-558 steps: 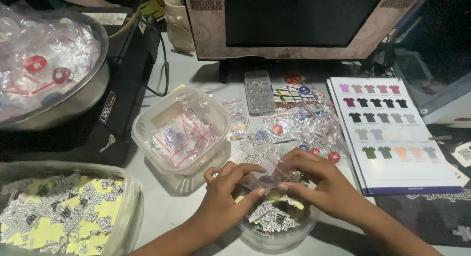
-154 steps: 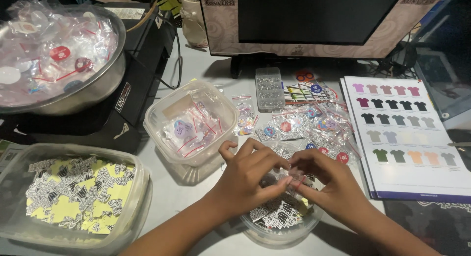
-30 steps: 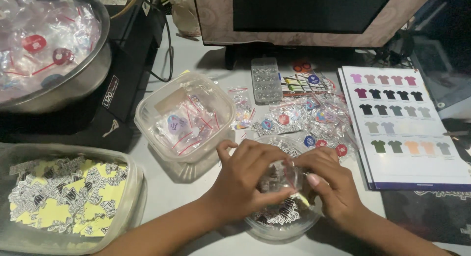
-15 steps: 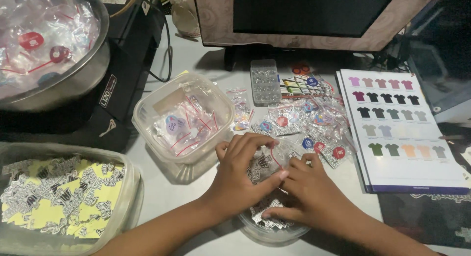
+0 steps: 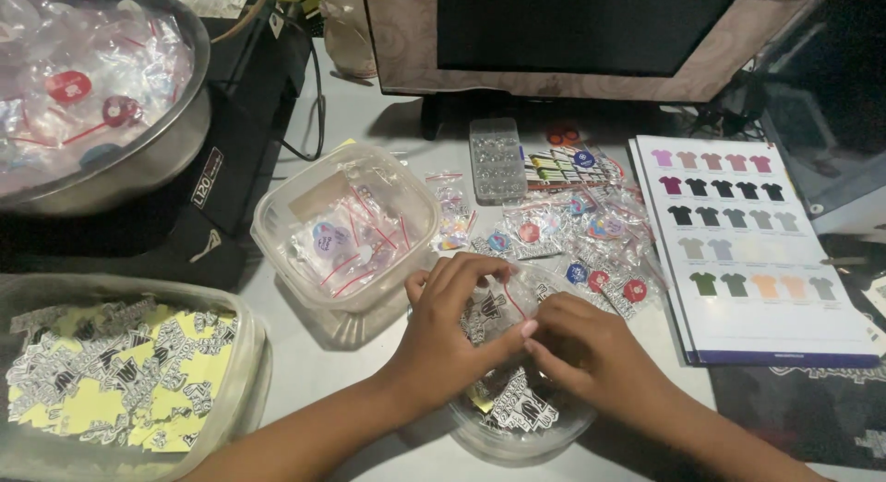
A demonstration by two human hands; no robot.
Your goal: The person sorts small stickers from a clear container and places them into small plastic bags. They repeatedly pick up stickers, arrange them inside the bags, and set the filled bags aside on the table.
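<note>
- Holding a small clear plastic sachet with a red seal line [image 5: 498, 302] above a round clear plastic bowl of black-and-white printed stickers [image 5: 521, 417], the left hand [image 5: 452, 330] curls its fingers around the sachet, and the right hand [image 5: 591, 353] pinches at the sachet's edge with thumb and forefinger.
- The sachet looks thin and slippery, so I judge it could slide out of the pinch and fall back into the bowl among the stickers.
- If the two hands pull unevenly, the sachet's mouth may wrinkle or tear, or the sticker inside may bend.
- The bowl stands close to the table's front edge; a push from the wrists could shift or tip it.
- A loose pile of filled sachets with round coloured badges [image 5: 581, 247] lies just beyond the hands, and a careless sweep could scatter them onto the white printed sheet of small coloured shirt pictures [image 5: 752, 247].
- Compared with half a second ago, the right hand has drawn back toward the person and sits lower over the bowl, while the left hand stays wrapped around the sachet.
- The square clear plastic tub of sachets [image 5: 346, 228] and the larger tub of yellow-backed stickers [image 5: 120, 371] keep their places.
</note>
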